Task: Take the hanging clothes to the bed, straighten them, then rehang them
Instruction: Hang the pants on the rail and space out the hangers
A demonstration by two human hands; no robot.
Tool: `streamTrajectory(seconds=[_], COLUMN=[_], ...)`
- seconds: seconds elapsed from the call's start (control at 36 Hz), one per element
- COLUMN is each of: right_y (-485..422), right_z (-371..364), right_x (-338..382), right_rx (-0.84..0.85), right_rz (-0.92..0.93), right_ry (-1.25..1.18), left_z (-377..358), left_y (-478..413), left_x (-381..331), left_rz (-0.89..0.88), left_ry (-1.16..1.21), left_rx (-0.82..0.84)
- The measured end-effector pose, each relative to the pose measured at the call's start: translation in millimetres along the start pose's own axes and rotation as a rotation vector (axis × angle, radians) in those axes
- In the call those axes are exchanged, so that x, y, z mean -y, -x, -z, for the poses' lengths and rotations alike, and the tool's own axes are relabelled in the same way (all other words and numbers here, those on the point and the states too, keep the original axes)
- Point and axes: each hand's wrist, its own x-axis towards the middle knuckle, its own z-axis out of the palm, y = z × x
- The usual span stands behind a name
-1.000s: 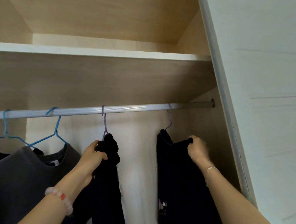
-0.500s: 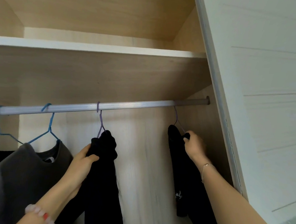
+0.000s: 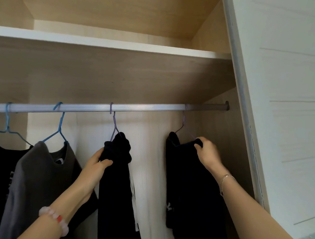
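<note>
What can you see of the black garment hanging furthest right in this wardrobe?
The black garment is dark, soft-looking cloth, hanging long and slack from a thin purple wire hanger whose hook meets the metal rail near its right end. A small white print shows low on its left edge. The right hand grips its top right corner at the hanger's shoulder. It hangs close to the wardrobe's wooden side wall.

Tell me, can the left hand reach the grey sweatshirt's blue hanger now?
Probably yes: nothing blocks the blue hanger beside the left hand, but that hand grips a black garment and must let go first.
</note>
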Motion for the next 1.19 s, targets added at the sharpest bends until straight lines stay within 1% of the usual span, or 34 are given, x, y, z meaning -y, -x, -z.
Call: streamTrajectory(seconds=[0.14,0.19,0.25,0.28,0.31,0.33,0.39,0.47,0.5,0.58,0.64,0.67,0.69,0.75,0.81,0.83,0.86,0.89,0.94,1.0,1.06,1.08,1.14,1.19], right_y=[11.4,24.8,44.0,53.1,61.4,68.4,79.1,92.2,93.9,89.4,82.9,79.3,76.1,72.2,70.7,69.9,68.3,67.6,65.8,62.4,58.6,56.7,53.1,49.4], right_z=[2.3,1.1,-1.5,-4.5,-8.8,-14.5,-29.0,-58.0,-68.7,-100.1,-114.1,-119.4,-123.1,-125.9,-126.1,-125.3,-123.8,-120.5,-111.9,-104.2,-96.7,-92.9,-85.6,-79.1], right_x=[8.0,17.8,32.9,41.9,51.3,61.7,86.6,131.8,145.3,174.0,184.1,186.0,186.7,184.9,181.1,179.0,176.7,174.8,171.2,166.1,159.9,156.1,149.2,141.7], right_rx=[0.012,-0.018,-0.126,-0.181,-0.209,-0.199,-0.078,0.224,0.310,0.493,0.556,0.563,0.558,0.517,0.470,0.452,0.437,0.426,0.402,0.382,0.372,0.366,0.353,0.340], right_rz=[-0.005,0.024,0.109,0.184,0.267,0.336,0.386,0.307,0.271,0.161,0.131,0.119,0.111,0.105,0.092,0.076,0.067,0.059,0.058,0.063,0.051,0.043,0.029,0.011], right_ry=[0.031,0.123,0.245,0.261,0.241,0.202,0.042,-0.293,-0.362,-0.440,-0.430,-0.417,-0.407,-0.412,-0.403,-0.396,-0.393,-0.390,-0.380,-0.351,-0.331,-0.329,-0.324,-0.318], left_z=[2.5,3.2,3.0,3.0,2.9,3.2,3.4,1.9,1.6,6.6,16.3,24.2,33.0,52.0,71.1,81.2,91.1,100.8,115.9,120.4,118.0,116.4,115.1,113.9], left_y=[8.2,13.2,18.9,21.7,24.2,25.9,27.6,28.9,29.3,33.5,40.1,44.2,48.0,56.3,58.3,55.2,50.2,43.5,32.2,29.5,31.8,33.0,34.3,33.9], left_x=[0.1,2.9,6.9,8.9,10.8,13.0,16.6,18.4,18.7,17.3,9.0,2.8,-4.8,-24.7,-43.9,-50.2,-53.5,-53.3,-45.3,-34.9,-26.4,-22.0,-15.1,-10.6], left_rz=[-0.033,-0.071,-0.116,-0.135,-0.146,-0.147,-0.147,-0.161,-0.166,-0.166,-0.158,-0.175,-0.219,-0.376,-0.514,-0.525,-0.477,-0.406,-0.230,-0.109,-0.055,-0.041,-0.018,0.001], left_ry=[0.008,-0.010,-0.043,-0.062,-0.072,-0.076,-0.075,-0.120,-0.148,-0.269,-0.384,-0.463,-0.563,-0.823,-1.058,-1.107,-1.124,-1.109,-1.003,-0.794,-0.570,-0.488,-0.378,-0.344], left_rx=[0.031,0.030,0.023,0.020,0.019,0.015,0.001,0.012,0.028,0.115,0.167,0.153,0.099,-0.086,-0.313,-0.381,-0.401,-0.397,-0.330,-0.237,-0.193,-0.202,-0.246,-0.254])
